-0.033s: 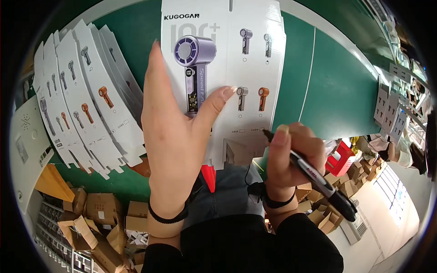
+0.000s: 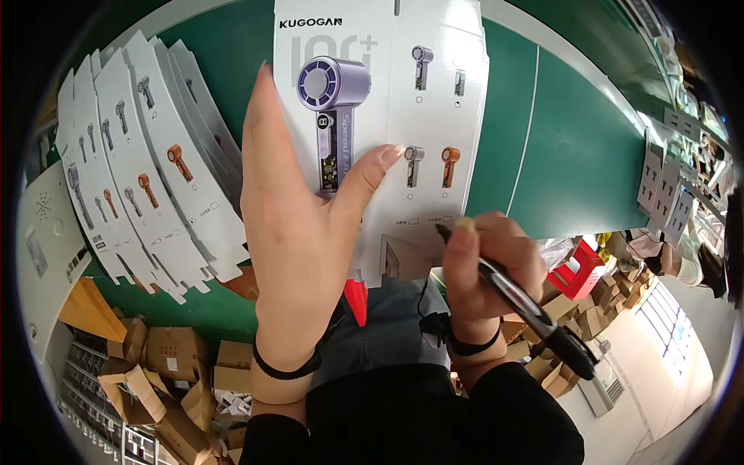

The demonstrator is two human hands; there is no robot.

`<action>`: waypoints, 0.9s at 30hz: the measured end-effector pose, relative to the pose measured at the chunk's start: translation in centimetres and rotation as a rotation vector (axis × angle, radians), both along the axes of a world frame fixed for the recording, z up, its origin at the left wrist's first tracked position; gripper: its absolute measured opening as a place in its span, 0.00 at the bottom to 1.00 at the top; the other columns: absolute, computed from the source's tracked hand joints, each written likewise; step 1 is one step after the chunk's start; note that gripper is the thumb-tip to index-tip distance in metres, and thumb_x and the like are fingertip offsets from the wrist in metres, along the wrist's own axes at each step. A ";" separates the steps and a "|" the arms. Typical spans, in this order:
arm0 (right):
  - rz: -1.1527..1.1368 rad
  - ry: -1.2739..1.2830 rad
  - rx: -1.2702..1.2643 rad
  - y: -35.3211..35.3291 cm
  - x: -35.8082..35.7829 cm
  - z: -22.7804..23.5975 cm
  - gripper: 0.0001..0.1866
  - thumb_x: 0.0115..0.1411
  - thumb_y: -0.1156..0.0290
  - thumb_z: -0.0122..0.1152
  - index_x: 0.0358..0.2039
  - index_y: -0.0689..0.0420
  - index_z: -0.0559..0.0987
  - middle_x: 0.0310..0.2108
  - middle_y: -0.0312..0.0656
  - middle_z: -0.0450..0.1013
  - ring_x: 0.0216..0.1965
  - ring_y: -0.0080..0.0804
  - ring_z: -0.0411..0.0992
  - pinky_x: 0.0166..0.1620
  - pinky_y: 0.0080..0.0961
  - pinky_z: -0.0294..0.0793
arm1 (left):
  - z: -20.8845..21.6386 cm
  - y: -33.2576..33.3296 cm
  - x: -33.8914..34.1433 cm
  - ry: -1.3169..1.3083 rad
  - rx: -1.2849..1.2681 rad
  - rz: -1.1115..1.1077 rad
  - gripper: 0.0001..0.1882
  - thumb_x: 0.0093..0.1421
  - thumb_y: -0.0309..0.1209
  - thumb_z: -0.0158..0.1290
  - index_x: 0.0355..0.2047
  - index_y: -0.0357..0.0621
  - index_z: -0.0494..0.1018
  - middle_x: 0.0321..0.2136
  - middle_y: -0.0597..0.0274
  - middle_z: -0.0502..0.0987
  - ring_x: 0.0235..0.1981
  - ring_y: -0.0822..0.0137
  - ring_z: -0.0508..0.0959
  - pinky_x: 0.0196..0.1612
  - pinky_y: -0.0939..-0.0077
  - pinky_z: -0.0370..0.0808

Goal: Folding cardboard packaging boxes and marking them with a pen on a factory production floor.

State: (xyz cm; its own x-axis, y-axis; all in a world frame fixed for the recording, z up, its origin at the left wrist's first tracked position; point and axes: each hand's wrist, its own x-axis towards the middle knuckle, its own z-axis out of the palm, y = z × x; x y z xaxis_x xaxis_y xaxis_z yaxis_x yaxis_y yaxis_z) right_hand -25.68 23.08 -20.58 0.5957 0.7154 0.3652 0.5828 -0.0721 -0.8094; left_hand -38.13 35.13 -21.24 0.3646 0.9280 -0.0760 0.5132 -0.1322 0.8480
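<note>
- Left hand [image 2: 283, 209] spread, thumb on carton [image 2: 391, 116].
- Right hand [image 2: 500, 267] grips marker [image 2: 521, 301], tip at carton's 5 o'clock.
- 2 o'clock circle [image 2: 458, 104] looks inked; three others blank.

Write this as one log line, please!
left hand: thumb on white card; right hand: holding marker over card; left side: overlapping cards
</note>
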 end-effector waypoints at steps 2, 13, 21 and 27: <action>0.148 -0.091 -0.143 -0.3 -0.8 -0.1 0.12 0.63 0.82 0.63 0.27 0.60 0.68 0.17 0.40 0.71 0.17 0.22 0.68 0.22 0.21 0.68 | -0.4 -0.2 -0.3 0.008 0.289 0.002 0.40 0.60 0.26 0.66 0.68 0.28 0.59 0.57 0.45 0.74 0.55 0.55 0.75 0.61 0.65 0.70; -0.206 0.031 0.044 3.7 3.0 -0.7 0.13 0.64 0.76 0.68 0.28 0.60 0.71 0.21 0.40 0.75 0.16 0.18 0.69 0.21 0.15 0.67 | 7.0 5.1 -10.2 0.511 0.502 0.568 0.32 0.66 0.32 0.59 0.66 0.29 0.63 0.59 0.40 0.74 0.61 0.53 0.75 0.60 0.58 0.76; -0.261 0.103 0.048 3.7 1.6 0.1 0.14 0.63 0.75 0.70 0.27 0.60 0.71 0.18 0.38 0.73 0.18 0.19 0.70 0.24 0.16 0.67 | 0.3 -0.2 -0.2 0.020 0.020 -0.021 0.45 0.60 0.38 0.67 0.70 0.30 0.56 0.64 0.38 0.67 0.67 0.48 0.67 0.68 0.57 0.64; 0.146 -0.021 -0.142 0.3 -0.2 0.7 0.11 0.62 0.79 0.67 0.29 0.60 0.70 0.19 0.42 0.74 0.18 0.23 0.71 0.23 0.21 0.69 | -1.2 0.3 -0.5 -0.016 0.319 -0.056 0.46 0.57 0.32 0.70 0.69 0.29 0.56 0.65 0.38 0.66 0.65 0.50 0.68 0.64 0.59 0.68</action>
State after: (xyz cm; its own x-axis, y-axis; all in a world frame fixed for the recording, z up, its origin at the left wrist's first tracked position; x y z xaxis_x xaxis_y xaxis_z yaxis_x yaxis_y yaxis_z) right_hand -25.83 23.42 -19.89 0.4752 0.8388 0.2657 0.6123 -0.0984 -0.7845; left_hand -38.61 35.39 -22.42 0.4144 0.8825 0.2222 0.4843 -0.4206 0.7672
